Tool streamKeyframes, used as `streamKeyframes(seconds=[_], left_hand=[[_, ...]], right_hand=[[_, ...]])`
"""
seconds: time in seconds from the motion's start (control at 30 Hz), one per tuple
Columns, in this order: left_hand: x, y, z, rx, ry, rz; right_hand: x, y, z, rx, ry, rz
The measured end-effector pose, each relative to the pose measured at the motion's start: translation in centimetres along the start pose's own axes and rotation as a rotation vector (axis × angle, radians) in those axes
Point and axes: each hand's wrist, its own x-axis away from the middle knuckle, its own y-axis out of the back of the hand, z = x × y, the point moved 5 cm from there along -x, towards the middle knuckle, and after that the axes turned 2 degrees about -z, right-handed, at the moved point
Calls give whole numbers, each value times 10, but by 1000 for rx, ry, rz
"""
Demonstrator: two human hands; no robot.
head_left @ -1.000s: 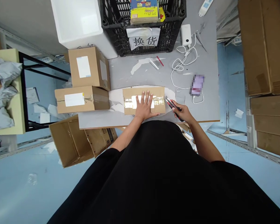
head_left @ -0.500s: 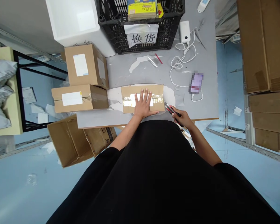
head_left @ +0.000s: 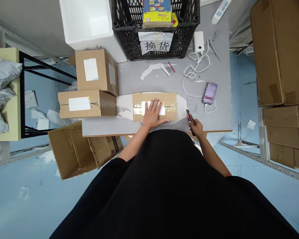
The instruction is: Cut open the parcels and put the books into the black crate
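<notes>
On the grey desk (head_left: 139,79), the left grip (head_left: 152,114) lies open and flat on a taped carton (head_left: 154,97); the right grip (head_left: 195,127) clenches a utility knife (head_left: 190,117) just beside it.

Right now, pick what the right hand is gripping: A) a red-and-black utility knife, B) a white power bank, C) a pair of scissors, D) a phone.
A. The right hand is closed around the red-and-black utility knife, just to the right of the taped cardboard box.
</notes>
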Motion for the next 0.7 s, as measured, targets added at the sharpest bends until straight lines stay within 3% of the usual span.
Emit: streamKeyframes(seconds=[0.1,0.2,0.3,0.4,0.5,0.63,0.7], left_hand=[[14,21,24,43,155,-119],[38,38,67,111,404,-302],[65,35,115,292,619,-454],[81,9,152,608,765,-385],[85,-14,166,841,851,-255],[77,-23,167,1072,907,-106],[70,-23,166,1179,919,-53]], right_hand=[[-19,-16,-9,254,41,-105],[-27,-34,-9,366,68,-90],[-28,-43,-11,385,60,-61],[-28,-43,-7,420,93,-114],[-30,-43,10,402,189,-202],[-35,-63,51,122,355,-40],[-34,-74,70,9,325,52]])
